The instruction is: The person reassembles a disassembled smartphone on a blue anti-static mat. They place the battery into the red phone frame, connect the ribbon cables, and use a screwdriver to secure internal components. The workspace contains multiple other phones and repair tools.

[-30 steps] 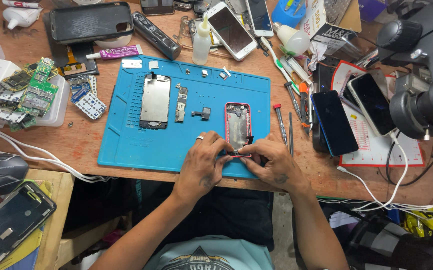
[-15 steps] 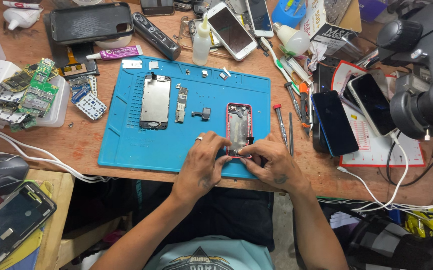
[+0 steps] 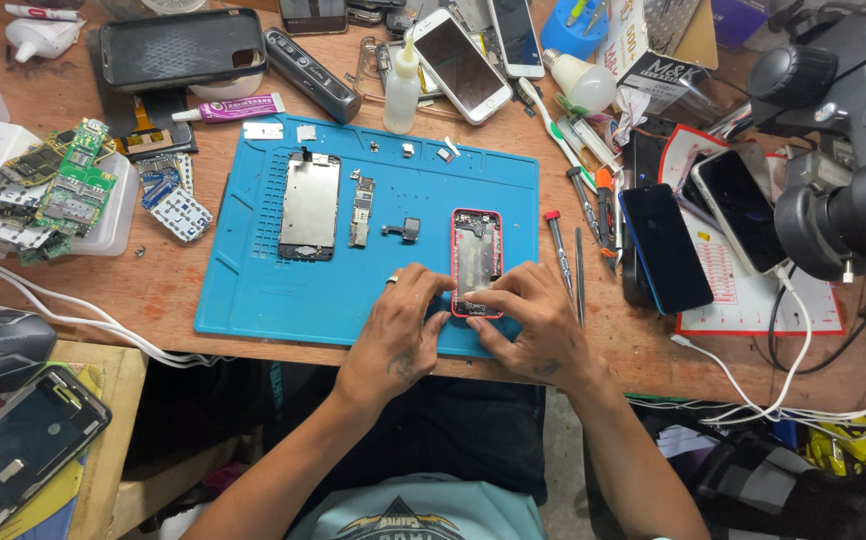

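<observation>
- Left hand point(image 3: 400, 325), ring on one finger, curled down with fingertips pinching the lower left edge of the opened red-rimmed phone housing point(image 3: 477, 262); right hand point(image 3: 533, 320) likewise bent over and pressing its lower right edge, both gripping it flat.
- Housing lying near the front edge of the blue rubbery repair mat point(image 3: 253, 300), toward the mat's right side, back down, shiny metal and small parts exposed inside.
- Stripped well along, by the look of it: screen off, boards out; whether anything is being lifted or pressed under the fingertips cannot be told, fingers covering that end.
- Already out and laid toward the mat's middle: small dark grey component with a short ribbon tail point(image 3: 406, 229), narrow green-and-silver logic board point(image 3: 360, 211), then a flat rectangular silver metal-backed screen panel point(image 3: 309, 205) nearer the left side.
- Tiny loose shields and screws scattered along the mat's far edge.
- Just off the mat's right edge on the worn wooden worktop point(image 3: 168, 290): red-capped slim screwdriver point(image 3: 558, 237) beside thin steel tweezers point(image 3: 579, 275).
- Farther right, dark glossy glass-fronted phone point(image 3: 665, 247).
- Beyond the far edge, clear plastic squeeze bottle with a pointed nozzle point(image 3: 402, 88).
- At the worktop's left edge, white plastic tray heaped with green circuit boards point(image 3: 63, 185).
</observation>
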